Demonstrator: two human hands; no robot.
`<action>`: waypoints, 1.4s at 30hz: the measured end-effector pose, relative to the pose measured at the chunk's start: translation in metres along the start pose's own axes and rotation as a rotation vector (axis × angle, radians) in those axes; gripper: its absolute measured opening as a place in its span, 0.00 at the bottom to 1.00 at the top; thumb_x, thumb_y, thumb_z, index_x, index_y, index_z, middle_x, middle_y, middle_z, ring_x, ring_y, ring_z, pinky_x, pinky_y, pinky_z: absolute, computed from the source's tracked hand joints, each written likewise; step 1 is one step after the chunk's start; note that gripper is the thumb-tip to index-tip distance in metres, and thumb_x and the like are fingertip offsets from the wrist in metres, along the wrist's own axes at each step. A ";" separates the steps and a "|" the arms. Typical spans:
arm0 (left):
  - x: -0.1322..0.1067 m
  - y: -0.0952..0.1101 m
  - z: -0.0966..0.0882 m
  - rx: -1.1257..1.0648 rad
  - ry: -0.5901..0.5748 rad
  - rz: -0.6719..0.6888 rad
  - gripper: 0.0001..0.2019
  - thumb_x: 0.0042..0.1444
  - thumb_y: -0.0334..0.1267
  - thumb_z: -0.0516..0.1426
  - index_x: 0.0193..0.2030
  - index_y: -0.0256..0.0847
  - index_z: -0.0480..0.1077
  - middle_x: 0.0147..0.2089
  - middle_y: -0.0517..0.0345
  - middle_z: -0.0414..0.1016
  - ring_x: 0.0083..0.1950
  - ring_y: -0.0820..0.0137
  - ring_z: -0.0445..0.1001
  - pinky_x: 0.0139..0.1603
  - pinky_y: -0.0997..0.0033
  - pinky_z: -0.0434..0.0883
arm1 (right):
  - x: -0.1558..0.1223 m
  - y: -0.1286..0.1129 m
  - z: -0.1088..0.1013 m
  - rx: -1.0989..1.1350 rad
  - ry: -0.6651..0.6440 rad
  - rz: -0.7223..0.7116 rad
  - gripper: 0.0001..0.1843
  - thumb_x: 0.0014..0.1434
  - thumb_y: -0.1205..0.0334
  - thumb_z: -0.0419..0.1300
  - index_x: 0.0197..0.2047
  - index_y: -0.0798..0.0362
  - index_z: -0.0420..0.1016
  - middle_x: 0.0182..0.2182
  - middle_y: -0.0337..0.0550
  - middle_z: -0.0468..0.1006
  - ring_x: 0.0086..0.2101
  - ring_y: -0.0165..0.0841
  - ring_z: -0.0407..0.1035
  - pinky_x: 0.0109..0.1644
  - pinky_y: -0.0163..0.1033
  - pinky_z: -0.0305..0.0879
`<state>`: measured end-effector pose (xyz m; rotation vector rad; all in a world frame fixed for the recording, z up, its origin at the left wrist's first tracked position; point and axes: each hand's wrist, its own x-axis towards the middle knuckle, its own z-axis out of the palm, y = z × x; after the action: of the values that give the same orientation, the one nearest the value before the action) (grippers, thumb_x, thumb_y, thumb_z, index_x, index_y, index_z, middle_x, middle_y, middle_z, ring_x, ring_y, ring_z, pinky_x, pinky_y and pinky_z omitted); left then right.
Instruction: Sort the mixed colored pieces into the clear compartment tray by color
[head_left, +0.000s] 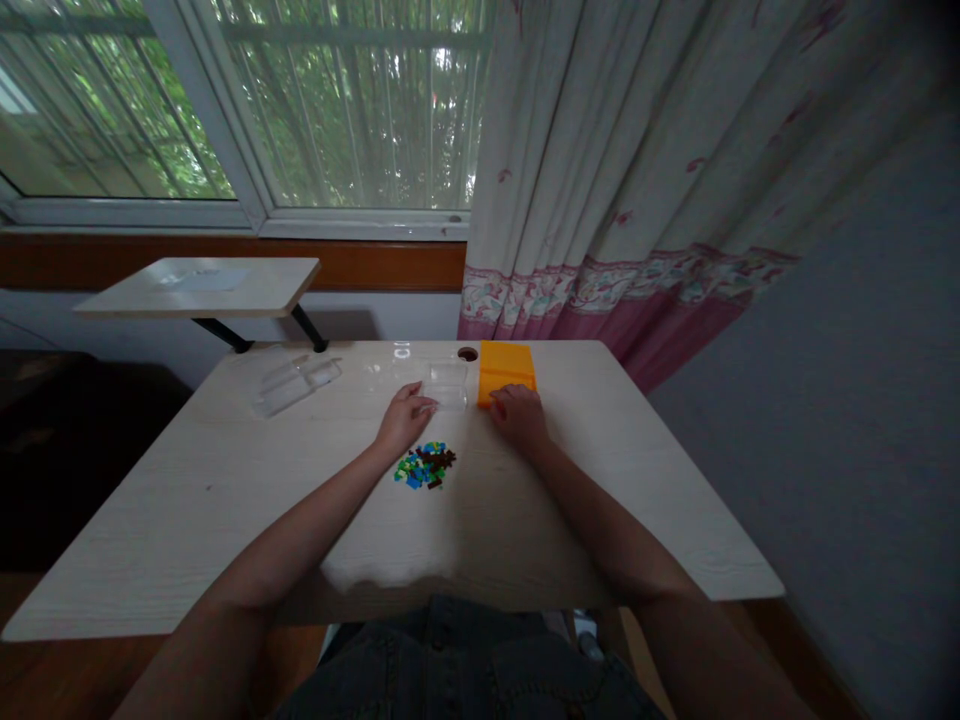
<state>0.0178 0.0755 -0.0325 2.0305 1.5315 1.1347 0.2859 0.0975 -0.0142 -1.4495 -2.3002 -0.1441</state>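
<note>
My left hand [404,418] is at the left edge of a clear plastic box [448,375]. Its thumb and fingers are apart, and I cannot tell whether the fingertips touch the box. My right hand [517,412] lies over the near edge of an orange box [507,358], with bent fingers closed on that edge. Part of the orange box is hidden under this hand. Just in front of my left hand, a small pile of building bricks [426,466] in blue, green, yellow and dark brown lies on the table.
Another clear plastic case [296,384] lies at the back left of the pale wooden table [247,520]. A raised shelf [262,285] stands behind it on black supports. Behind the orange box is a round cable hole [467,354]. A curtain [570,200] hangs beyond the back edge.
</note>
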 end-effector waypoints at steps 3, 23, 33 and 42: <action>0.005 -0.001 0.005 0.001 -0.006 0.010 0.09 0.58 0.37 0.59 0.42 0.42 0.80 0.58 0.48 0.67 0.60 0.60 0.69 0.65 0.55 0.67 | 0.000 0.000 0.001 -0.003 -0.007 -0.055 0.14 0.65 0.56 0.53 0.39 0.53 0.78 0.37 0.47 0.77 0.40 0.38 0.65 0.44 0.41 0.54; 0.009 0.006 0.018 0.001 -0.109 0.084 0.08 0.55 0.34 0.60 0.41 0.43 0.80 0.58 0.48 0.68 0.59 0.59 0.70 0.62 0.55 0.69 | -0.004 0.011 -0.010 0.025 -0.160 -0.257 0.22 0.66 0.48 0.52 0.28 0.53 0.74 0.30 0.44 0.74 0.32 0.32 0.64 0.31 0.37 0.46; 0.004 0.010 -0.011 -0.025 -0.045 0.130 0.18 0.57 0.36 0.59 0.56 0.43 0.71 0.58 0.49 0.67 0.60 0.62 0.68 0.65 0.55 0.66 | -0.005 0.011 -0.015 0.046 -0.062 -0.260 0.21 0.65 0.44 0.54 0.33 0.53 0.74 0.33 0.46 0.75 0.36 0.35 0.67 0.36 0.37 0.55; -0.029 -0.015 -0.080 0.275 0.131 0.089 0.13 0.60 0.33 0.54 0.49 0.43 0.75 0.46 0.50 0.71 0.50 0.62 0.69 0.55 0.58 0.69 | -0.006 0.003 -0.008 0.131 -0.120 -0.378 0.20 0.64 0.51 0.57 0.53 0.52 0.74 0.43 0.51 0.76 0.45 0.41 0.69 0.48 0.43 0.65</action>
<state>-0.0559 0.0394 -0.0050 2.2607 1.7620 1.1653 0.2933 0.0913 -0.0102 -0.9728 -2.6077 -0.0142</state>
